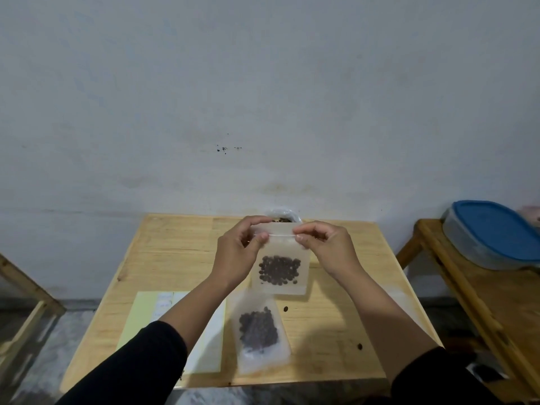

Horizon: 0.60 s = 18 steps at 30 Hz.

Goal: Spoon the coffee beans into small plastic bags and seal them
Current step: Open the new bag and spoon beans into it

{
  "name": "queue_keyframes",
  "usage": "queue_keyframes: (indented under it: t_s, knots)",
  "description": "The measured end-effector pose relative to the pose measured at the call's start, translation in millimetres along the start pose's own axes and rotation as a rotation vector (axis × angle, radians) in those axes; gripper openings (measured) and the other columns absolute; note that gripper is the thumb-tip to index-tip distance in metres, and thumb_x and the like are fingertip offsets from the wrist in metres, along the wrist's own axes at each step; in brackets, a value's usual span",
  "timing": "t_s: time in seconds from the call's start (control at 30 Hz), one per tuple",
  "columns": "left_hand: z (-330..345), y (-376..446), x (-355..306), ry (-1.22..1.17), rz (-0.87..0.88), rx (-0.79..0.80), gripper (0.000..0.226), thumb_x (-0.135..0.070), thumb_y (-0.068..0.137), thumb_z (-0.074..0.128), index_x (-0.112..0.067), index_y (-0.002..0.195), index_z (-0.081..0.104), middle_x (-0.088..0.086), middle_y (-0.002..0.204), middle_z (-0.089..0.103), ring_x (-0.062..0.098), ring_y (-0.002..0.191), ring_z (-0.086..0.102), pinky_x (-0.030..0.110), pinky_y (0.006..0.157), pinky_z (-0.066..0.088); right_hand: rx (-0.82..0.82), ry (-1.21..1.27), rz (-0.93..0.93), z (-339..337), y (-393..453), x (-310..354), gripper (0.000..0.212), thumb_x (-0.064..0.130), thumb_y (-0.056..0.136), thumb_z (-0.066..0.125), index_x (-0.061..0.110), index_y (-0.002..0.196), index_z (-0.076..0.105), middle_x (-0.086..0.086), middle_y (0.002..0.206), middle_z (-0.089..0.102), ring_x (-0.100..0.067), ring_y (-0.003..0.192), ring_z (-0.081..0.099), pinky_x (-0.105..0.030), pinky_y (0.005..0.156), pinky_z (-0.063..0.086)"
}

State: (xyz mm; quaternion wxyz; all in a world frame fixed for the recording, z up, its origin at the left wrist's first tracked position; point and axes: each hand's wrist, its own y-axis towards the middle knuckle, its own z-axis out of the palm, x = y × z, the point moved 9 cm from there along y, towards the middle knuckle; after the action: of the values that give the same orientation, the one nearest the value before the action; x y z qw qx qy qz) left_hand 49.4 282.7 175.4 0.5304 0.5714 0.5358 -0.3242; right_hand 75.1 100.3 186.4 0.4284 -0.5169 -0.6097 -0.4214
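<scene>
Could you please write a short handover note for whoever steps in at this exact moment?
Left hand and right hand: both pinch the zip strip of the held bag, beans inside, raised above the table.
Second bag with beans lies flat nearer you; seal not readable.
Bean supply bag sits behind the hands.
Two stray beans on the table.
Left: finish pressing the seal, set the bag down, gather strays.

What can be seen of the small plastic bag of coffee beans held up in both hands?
The small frosted, translucent plastic bag hangs upright above the light wooden table, clear of it. A zip strip runs across near its top; the left hand and right hand pinch that strip at either end. Dark coffee beans sit clustered in its lower half. Whether the zip is fully closed cannot be told.
</scene>
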Motion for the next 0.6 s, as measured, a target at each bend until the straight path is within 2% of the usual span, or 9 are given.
queue_keyframes:
  t_s: [0.1, 0.17, 0.27, 0.33, 0.43, 0.53, 0.6]
  knots:
    - [1, -2, 3, -0.008, -0.001, -0.01, 0.03, -0.007, 0.086, 0.064, -0.037, 0.086, 0.068, -0.012, 0.077, 0.069, 0.008, 0.072, 0.062, 0.016, 0.067, 0.048, 0.03, -0.012, 0.006, 2, 3, 2, 0.019, 0.005, 0.079, 0.071, 0.024, 0.079, 0.072, 0.004, 0.079, 0.069, 0.005, 0.065, 0.058, -0.01, 0.066, 0.046]
    - [0, -2, 5, 0.003, -0.014, -0.019, 0.036, -0.002, 0.086, 0.061, -0.036, 0.077, 0.07, -0.016, 0.078, 0.07, 0.009, 0.073, 0.063, 0.016, 0.068, 0.049, 0.039, -0.022, 0.015, 3, 5, 2, 0.019, 0.006, 0.079, 0.071, 0.025, 0.077, 0.072, 0.002, 0.079, 0.067, 0.006, 0.063, 0.057, -0.009, 0.065, 0.046]
    - [-1, -3, 4, 0.005, -0.027, -0.042, 0.036, -0.001, 0.086, 0.06, -0.033, 0.074, 0.07, -0.015, 0.075, 0.069, 0.005, 0.068, 0.062, 0.014, 0.065, 0.047, -0.008, -0.037, 0.013, 5, 7, 2, 0.023, 0.004, 0.079, 0.07, 0.026, 0.072, 0.07, 0.004, 0.073, 0.064, 0.001, 0.063, 0.056, -0.01, 0.064, 0.046]
    - [-2, -2, 4, -0.002, -0.035, -0.071, 0.034, -0.001, 0.086, 0.06, -0.032, 0.073, 0.07, -0.013, 0.074, 0.069, 0.012, 0.068, 0.062, 0.017, 0.063, 0.047, -0.049, -0.055, -0.006, 6, 7, 5, 0.025, 0.003, 0.079, 0.07, 0.027, 0.071, 0.069, 0.008, 0.071, 0.062, -0.002, 0.065, 0.055, -0.012, 0.064, 0.045]
    - [-7, 1, 7, -0.026, -0.051, -0.087, 0.033, -0.001, 0.087, 0.059, -0.029, 0.074, 0.069, -0.015, 0.072, 0.068, 0.017, 0.07, 0.061, 0.01, 0.062, 0.045, -0.003, -0.03, -0.028, 13, 9, 7, 0.022, 0.006, 0.081, 0.069, 0.027, 0.074, 0.07, 0.009, 0.075, 0.065, -0.004, 0.071, 0.058, -0.013, 0.064, 0.048]
    - [-8, 1, 6, -0.053, -0.063, -0.038, 0.026, -0.003, 0.089, 0.058, -0.024, 0.079, 0.07, -0.015, 0.075, 0.068, 0.006, 0.068, 0.061, 0.006, 0.063, 0.043, 0.055, -0.03, -0.012, 21, 10, 4, 0.018, 0.012, 0.079, 0.073, 0.031, 0.077, 0.071, 0.007, 0.078, 0.066, -0.008, 0.072, 0.057, -0.017, 0.066, 0.049]
    - [-4, -1, 6, -0.046, -0.064, 0.021, 0.021, -0.006, 0.09, 0.058, -0.023, 0.087, 0.071, -0.013, 0.083, 0.069, -0.001, 0.071, 0.063, 0.007, 0.066, 0.045, 0.045, -0.049, -0.003, 24, 9, 4, 0.016, 0.016, 0.077, 0.074, 0.032, 0.076, 0.071, 0.013, 0.076, 0.066, -0.001, 0.068, 0.056, -0.015, 0.068, 0.048]
